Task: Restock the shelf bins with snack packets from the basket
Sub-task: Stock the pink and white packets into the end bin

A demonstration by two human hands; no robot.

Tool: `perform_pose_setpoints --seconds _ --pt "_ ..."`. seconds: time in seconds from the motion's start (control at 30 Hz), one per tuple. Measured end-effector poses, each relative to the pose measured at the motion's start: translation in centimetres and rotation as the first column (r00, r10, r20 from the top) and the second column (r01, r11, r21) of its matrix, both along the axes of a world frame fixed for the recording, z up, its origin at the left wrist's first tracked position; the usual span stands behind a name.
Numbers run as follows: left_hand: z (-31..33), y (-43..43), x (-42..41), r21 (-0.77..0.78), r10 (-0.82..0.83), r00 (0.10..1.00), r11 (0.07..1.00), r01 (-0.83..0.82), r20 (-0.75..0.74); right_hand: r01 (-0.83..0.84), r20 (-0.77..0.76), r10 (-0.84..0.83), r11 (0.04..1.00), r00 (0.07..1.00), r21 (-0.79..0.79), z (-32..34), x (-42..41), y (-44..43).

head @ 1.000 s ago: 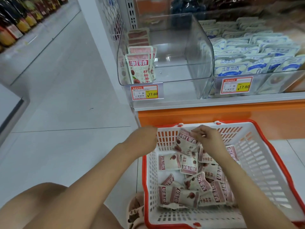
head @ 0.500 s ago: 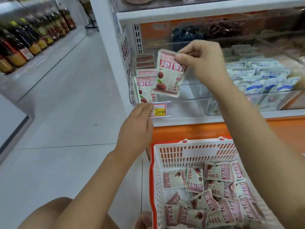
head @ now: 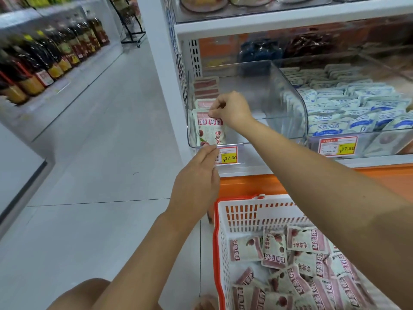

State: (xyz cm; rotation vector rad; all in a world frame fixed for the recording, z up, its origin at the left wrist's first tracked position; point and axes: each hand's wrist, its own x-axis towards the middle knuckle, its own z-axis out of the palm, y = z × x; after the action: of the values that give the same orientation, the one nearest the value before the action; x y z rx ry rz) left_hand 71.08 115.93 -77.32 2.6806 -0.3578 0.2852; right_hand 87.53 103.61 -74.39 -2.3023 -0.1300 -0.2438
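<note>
**Shop aisle: packet pinched upright at the front of the clear bin**

Pale floor tiles (head: 100,153) run along a shop aisle, with dark bottles (head: 44,59) lined up on a low shelf far to the left. On the near side stands a white shelf unit (head: 268,23) with an orange base. Its lower shelf carries a clear plastic bin (head: 288,108). A short row of pink-and-white snack packets (head: 205,86) stands along the bin's left wall; the rest of its floor is bare.

The right hand (head: 232,108) reaches into the bin, its fingers curled and pinching the top edge of the front packet (head: 211,133). This packet stands upright in the front left corner, print facing out.

The left hand (head: 196,180) is held below the bin with fingers straight and together, holding nothing. Its fingertips seem to touch the bin's front lip beside the yellow price tag (head: 230,157), though contact is hard to judge.

Just right of this bin, a second bin (head: 380,144) is packed with blue-and-white packets (head: 357,108).

On the floor in front of the shelf sits a white basket (head: 241,217) with a red rim, and more pink packets (head: 297,260) lie loose in it.
</note>
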Motion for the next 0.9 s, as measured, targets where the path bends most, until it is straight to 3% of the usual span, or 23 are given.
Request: perform_pose_setpoints --seconds 0.1,0.23,0.33,0.47,0.6,0.7,0.8,0.9 --pt "-0.1 0.0 0.0 0.006 -0.007 1.0 1.0 0.007 0.004 0.027 0.05 -0.024 0.998 0.998 -0.049 -0.2 -0.1 -0.2" --pt "-0.3 0.0 -0.4 -0.004 -0.037 0.999 0.999 0.038 0.033 0.044 0.169 -0.047 0.999 0.985 0.02 0.6 -2.4 -0.6" --pt "-1.1 -0.4 -1.1 0.006 -0.03 1.0 1.0 0.03 0.002 -0.046 0.296 0.004 0.99 0.955 0.136 0.6 -6.4 -1.9" --pt "-2.2 -1.5 -2.1 0.1 -0.083 0.994 0.991 0.09 -0.075 -0.118 0.308 0.08 0.987 0.948 0.109 -3.1 -12.8 -5.4" --pt "-2.6 -2.5 -2.7 0.117 -0.116 0.984 0.984 0.132 -0.135 -0.063 0.115 0.061 0.998 0.991 0.012 -10.7 -17.3 -10.4" --pt "-3.6 -3.3 -3.1 0.127 -0.118 0.973 0.981 0.145 -0.201 0.062 -0.203 -0.076 0.995 0.976 -0.072 -17.7 -18.9 -14.0" --pt "-6.4 -3.4 -2.9 0.245 -0.069 0.909 0.952 0.183 -0.41 0.15 -0.603 -0.239 0.969 0.761 -0.195 -23.6 -19.8 -16.5" --pt "-9.5 -2.5 -2.5 0.332 0.031 0.751 0.909 0.254 -0.66 0.092 -0.752 -0.266 0.96 0.603 -0.266 -27.6 -21.5 -17.1"
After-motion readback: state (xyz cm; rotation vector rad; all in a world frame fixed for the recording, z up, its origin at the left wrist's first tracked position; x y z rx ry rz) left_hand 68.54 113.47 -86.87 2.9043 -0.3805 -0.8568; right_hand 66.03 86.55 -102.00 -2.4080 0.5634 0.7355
